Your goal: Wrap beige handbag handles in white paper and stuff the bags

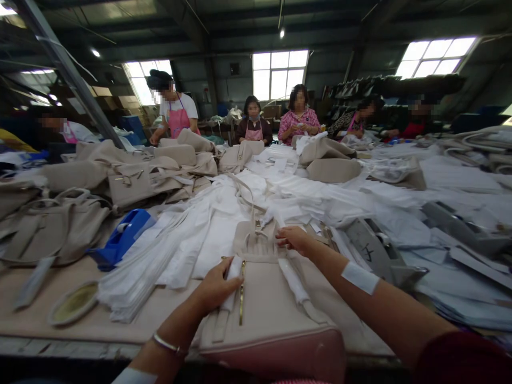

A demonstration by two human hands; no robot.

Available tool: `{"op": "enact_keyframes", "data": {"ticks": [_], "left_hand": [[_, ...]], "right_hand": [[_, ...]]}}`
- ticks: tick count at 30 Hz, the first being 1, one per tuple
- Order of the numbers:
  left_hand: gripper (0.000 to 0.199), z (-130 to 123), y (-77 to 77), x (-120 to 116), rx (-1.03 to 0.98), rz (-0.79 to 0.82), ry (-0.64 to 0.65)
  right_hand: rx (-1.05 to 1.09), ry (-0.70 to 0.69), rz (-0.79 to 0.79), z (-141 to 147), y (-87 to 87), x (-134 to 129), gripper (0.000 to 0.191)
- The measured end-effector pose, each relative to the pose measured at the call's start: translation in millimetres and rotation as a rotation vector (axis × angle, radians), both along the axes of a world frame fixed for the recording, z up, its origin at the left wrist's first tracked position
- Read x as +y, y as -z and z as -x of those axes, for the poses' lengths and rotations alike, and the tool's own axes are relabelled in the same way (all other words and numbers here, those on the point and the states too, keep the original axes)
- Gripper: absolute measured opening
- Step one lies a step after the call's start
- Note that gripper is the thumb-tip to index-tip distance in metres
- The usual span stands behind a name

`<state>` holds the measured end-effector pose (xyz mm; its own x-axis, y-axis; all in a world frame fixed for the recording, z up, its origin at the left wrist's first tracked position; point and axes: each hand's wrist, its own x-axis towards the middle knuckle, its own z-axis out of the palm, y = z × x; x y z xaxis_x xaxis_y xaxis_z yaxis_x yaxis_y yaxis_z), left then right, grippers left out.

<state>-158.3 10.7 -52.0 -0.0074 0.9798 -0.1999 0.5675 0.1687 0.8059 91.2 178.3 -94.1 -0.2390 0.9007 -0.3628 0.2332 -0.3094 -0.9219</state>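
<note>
A beige backpack [272,306] lies in front of me, its pinkish base toward me and a gold zipper [241,304] on its panel. White wrapping covers parts of its two straps. My left hand [218,285] is closed around the left wrapped strap [233,282], with the thumb across it. Over by the bag's top flap [246,237], my right hand [294,239] has its fingers stretched out beside the handle and drawn-in top edge. Whether its fingertips touch the bag, I cannot tell. A thin strap [252,205] extends from the bag's top over the white sheets.
White wrapping sheets [180,240] are heaped beyond the bag. A blue tape dispenser [124,237] and a tape roll [74,304] are left; a grey dispenser [378,248] is right. More beige bags [56,229] pile up left. Several co-workers are across the table.
</note>
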Motion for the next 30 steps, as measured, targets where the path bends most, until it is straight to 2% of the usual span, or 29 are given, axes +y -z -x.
{"op": "enact_keyframes", "data": {"ticks": [3,5,7,9,11,14,17,20,23,27,30], "left_hand": [[0.054,-4.7,-9.3,10.4,-0.06,0.01,0.159],[0.049,1.3,-15.8,32.9,-0.044,0.057,0.213],[0.047,8.0,-17.7,67.4,-0.059,0.077,0.133],[0.041,7.6,-14.7,107.7,-0.176,0.095,-0.033],[0.032,-3.3,-9.1,145.9,-0.281,0.141,-0.078],[0.024,-30.5,-5.4,189.7,-0.414,0.21,-0.052],[0.023,-50.5,-20.0,218.8,-0.592,0.211,-0.02],[0.02,-55.2,-58.1,238.2,-0.76,0.14,-0.003],[0.022,-53.2,-111.9,245.9,-0.887,0.057,0.03],[0.028,-54.3,-184.9,234.4,-1.006,-0.05,0.145],[0.026,-58.9,-231.8,215.4,-1.064,-0.142,0.251]], "right_hand": [[0.139,0.084,0.135,27.2,9.3,21.5,0.018],[0.238,0.139,0.183,33.5,9.5,33.9,0.014],[0.333,0.187,0.203,34.6,6.5,41.9,0.015],[0.416,0.22,0.207,34.1,1.2,45.8,0.017],[0.484,0.23,0.199,33.3,-6.2,47.8,0.016],[0.557,0.212,0.165,30.5,-24.3,54.0,0.012],[0.611,0.165,0.109,24.7,-56.3,67.9,0.011],[0.66,0.099,0.029,20.6,-103.5,83.8,0.01],[0.705,0.016,-0.052,23.0,-159.0,90.9,0.01],[0.737,-0.13,-0.202,31.8,-228.9,78.8,0.013],[0.731,-0.226,-0.348,35.1,-273.4,60.0,0.013]]}}
